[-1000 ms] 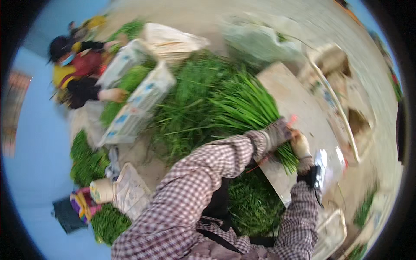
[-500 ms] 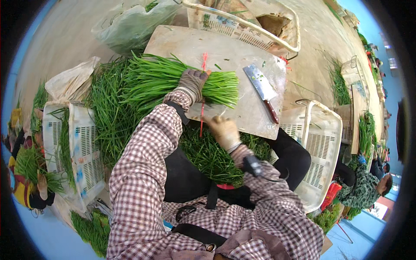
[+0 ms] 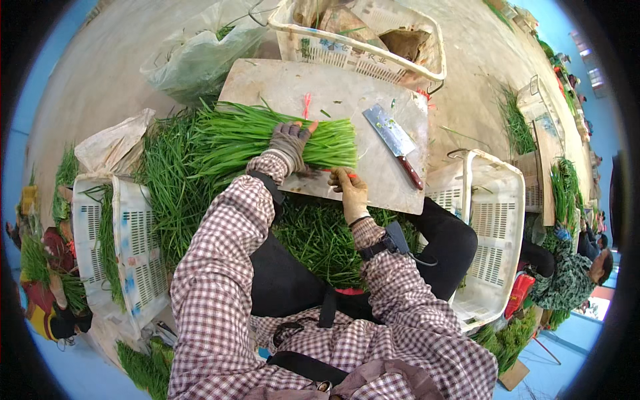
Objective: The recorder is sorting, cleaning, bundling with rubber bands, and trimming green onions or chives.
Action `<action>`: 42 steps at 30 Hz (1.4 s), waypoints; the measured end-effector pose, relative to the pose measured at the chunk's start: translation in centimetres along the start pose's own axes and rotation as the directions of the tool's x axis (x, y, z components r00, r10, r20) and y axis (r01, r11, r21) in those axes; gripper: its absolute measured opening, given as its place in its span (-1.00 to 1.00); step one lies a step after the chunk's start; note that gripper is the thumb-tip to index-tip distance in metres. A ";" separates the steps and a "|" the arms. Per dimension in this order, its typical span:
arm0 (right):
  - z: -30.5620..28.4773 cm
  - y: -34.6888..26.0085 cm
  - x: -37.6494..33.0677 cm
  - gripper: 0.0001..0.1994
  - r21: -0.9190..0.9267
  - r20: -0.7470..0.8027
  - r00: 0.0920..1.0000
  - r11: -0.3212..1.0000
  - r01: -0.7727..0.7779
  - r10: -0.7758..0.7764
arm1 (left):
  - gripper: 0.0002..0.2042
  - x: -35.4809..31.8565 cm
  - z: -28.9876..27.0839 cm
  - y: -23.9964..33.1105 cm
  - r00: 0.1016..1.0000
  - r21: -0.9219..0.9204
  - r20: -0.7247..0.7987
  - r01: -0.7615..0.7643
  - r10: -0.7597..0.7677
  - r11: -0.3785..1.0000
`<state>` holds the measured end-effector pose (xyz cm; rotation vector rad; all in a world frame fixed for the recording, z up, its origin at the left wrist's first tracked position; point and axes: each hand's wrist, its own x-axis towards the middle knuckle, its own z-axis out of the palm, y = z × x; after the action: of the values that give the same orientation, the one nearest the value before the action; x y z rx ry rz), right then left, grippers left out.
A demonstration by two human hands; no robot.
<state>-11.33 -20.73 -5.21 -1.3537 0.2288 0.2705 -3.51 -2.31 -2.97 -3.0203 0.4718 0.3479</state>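
The left hand (image 3: 291, 141), in a grey work glove, is clamped over a thick bundle of green chives (image 3: 280, 139) and presses it flat onto the pale cutting board (image 3: 347, 93), probably to keep the stalks gathered and their cut ends level. The bundle lies across the board, its trimmed ends toward the cleaver (image 3: 393, 141) and its leafy tips trailing off the board's left edge. The right hand (image 3: 350, 193), in a tan glove, sits at the near edge of the board just under the bundle, its fingers pinched together on a thin red tie (image 3: 333, 172) that runs along the board's edge under the chives; how firmly it holds cannot be told. Another red tie (image 3: 307, 103) lies loose on the board beyond the bundle. The cleaver rests flat to the right, blade away from both hands, handle pointing toward the person, within easy reach yet out of the way. A heap of loose chives (image 3: 167, 180) fills the ground to the left and under the forearms. White slotted crates (image 3: 497, 220) stand on either side, and a plastic bag of greens (image 3: 193, 53) lies beyond the board
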 end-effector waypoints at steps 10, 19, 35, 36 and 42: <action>5.9 -4.0 1.9 -0.84 -0.018 0.139 0.974 0.983 0.184 -0.180 | -0.08 -0.3 0.4 0.8 0.999 -0.064 -0.013 0.042 -0.043 0.997; 6.0 -13.0 13.2 -0.65 -0.503 0.386 0.917 0.810 0.302 -0.102 | -0.09 -0.5 -0.8 1.3 0.993 0.101 0.117 0.008 -0.019 0.995; 2.4 -7.5 18.3 -0.86 -0.589 0.591 0.799 0.735 0.337 0.108 | -0.11 -1.2 1.1 1.2 0.987 -0.028 -0.164 -0.005 0.000 1.000; 2.0 -7.4 17.0 -0.87 -0.600 0.613 0.787 0.691 0.403 0.073 | -0.17 -1.2 1.9 1.2 0.968 -0.034 -0.249 -0.013 0.004 0.999; 1.7 -8.0 13.4 -0.87 -0.546 0.752 0.657 0.505 0.668 -0.056 | -0.19 -0.4 2.1 1.3 0.972 -0.040 -0.225 0.054 -0.061 0.998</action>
<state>3.92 -19.85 -1.64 -2.0634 -0.9569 0.4734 -4.75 -3.19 -4.94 -3.1138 0.3943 0.0068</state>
